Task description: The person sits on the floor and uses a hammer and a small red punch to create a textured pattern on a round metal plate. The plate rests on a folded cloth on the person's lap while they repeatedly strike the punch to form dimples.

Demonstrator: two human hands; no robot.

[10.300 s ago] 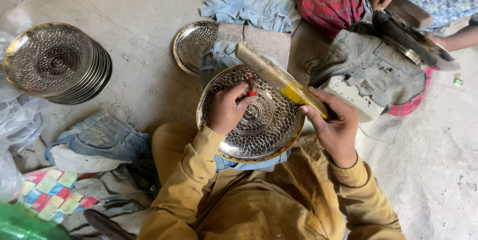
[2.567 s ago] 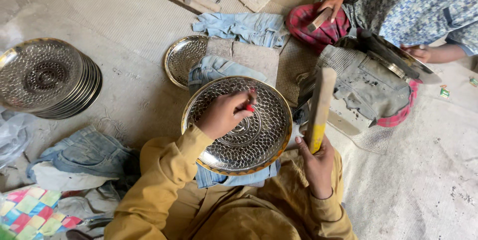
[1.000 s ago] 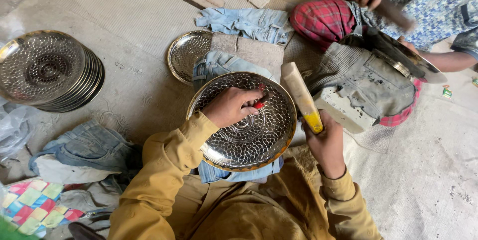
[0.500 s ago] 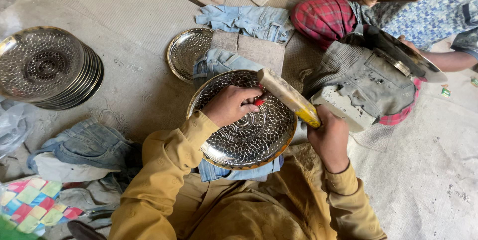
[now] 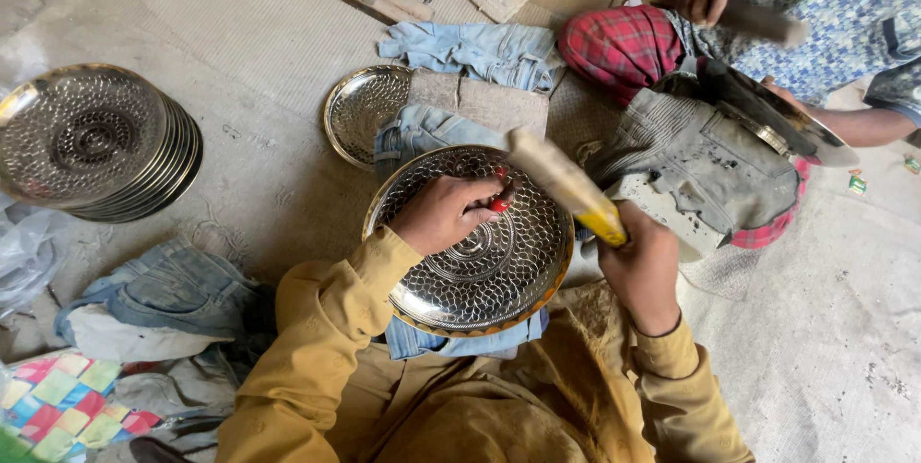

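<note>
Head view: I note left hand (image 5: pixel 443 214) pinching a red-tipped punch (image 5: pixel 500 202) on the patterned plate (image 5: pixel 480 281); right hand (image 5: pixel 641 266), fist closed round a wooden mallet (image 5: pixel 561 183), slants it leftward over the punch.

Floor workshop, stacked embossed metal plates (image 5: pixel 96 142)

Mustard-yellow long sleeves (ribbed cuffs), bare hands (image 5: pixel 441 215).

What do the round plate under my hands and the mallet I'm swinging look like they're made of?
The plate looks like polished metal, silvery with a brassy rim: it mirrors light and carries a hammered scale pattern. The mallet in the right hand looks like pale bare wood, matte, with yellow wrapping at the grip; motion blur leaves this uncertain.
</note>
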